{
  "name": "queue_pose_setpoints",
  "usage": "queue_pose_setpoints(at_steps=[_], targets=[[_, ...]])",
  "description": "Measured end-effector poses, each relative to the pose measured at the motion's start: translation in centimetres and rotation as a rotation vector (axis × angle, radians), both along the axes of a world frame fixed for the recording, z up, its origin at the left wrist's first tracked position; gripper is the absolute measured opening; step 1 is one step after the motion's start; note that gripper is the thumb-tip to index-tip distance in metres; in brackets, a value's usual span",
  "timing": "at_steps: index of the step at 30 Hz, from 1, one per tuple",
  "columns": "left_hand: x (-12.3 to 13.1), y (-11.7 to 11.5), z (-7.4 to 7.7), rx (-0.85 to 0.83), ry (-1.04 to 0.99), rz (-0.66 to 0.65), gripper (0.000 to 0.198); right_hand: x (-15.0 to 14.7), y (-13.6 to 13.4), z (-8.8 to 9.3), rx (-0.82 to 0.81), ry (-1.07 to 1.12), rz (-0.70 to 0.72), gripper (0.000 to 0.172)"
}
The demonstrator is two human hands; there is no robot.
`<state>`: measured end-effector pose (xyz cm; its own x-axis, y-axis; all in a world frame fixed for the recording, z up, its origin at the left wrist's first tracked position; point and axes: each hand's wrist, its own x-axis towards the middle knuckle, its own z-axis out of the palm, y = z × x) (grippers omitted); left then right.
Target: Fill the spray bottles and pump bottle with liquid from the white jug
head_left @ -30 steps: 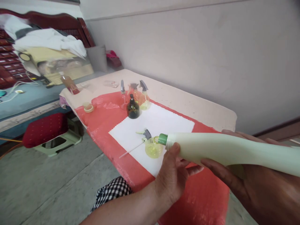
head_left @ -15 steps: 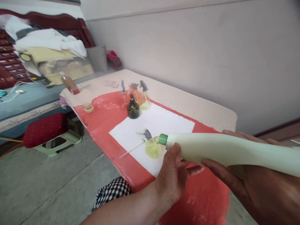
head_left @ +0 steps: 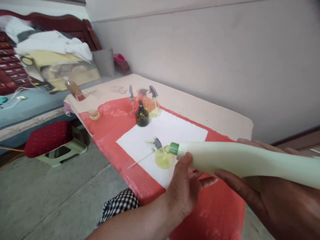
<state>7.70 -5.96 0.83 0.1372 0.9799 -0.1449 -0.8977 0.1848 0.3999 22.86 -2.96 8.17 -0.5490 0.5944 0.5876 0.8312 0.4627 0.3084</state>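
A large pale green bottle (head_left: 225, 158) lies tipped almost level across both hands. Its green spout (head_left: 173, 148) is at the open mouth of a clear yellow spray bottle body (head_left: 164, 160) that stands on a white cloth. My left hand (head_left: 183, 188) is closed round the neck end, thumb on the near side. Farther back, my right hand (head_left: 265, 196) grips the large bottle's body from below, with fingers showing on the far side. Left of the yellow body lies its grey spray trigger head (head_left: 157, 143), its thin tube pointing toward the table's near edge.
Behind the white cloth (head_left: 175, 125) stand a dark pump bottle (head_left: 142, 118) and several spray bottles (head_left: 154, 105). A red sheet (head_left: 110, 133) covers much of the table. A cap (head_left: 94, 114) and a brown bottle (head_left: 75, 90) are at the left; a red-topped stool (head_left: 50, 138) stands below.
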Motion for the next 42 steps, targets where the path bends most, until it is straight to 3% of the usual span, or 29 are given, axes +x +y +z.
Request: queue_pose_setpoints(at_steps=[3,13,23,42], targets=[[0.01,-0.01,-0.08,0.011,-0.002,0.001,0.06,-0.21,-0.17,0.4,0.09,-0.124,-0.005,0.076],[0.04,0.01,-0.01,0.002,-0.008,0.0,0.059,-0.07,-0.25,0.4,0.107,-0.164,-0.023,0.08],[0.02,0.05,-0.11,0.01,-0.007,0.004,0.059,0.04,-0.17,0.0,0.057,-0.116,-0.073,0.083],[-0.02,0.03,-0.17,0.013,-0.015,0.005,0.06,-0.5,0.0,0.46,0.092,-0.114,-0.034,0.075]])
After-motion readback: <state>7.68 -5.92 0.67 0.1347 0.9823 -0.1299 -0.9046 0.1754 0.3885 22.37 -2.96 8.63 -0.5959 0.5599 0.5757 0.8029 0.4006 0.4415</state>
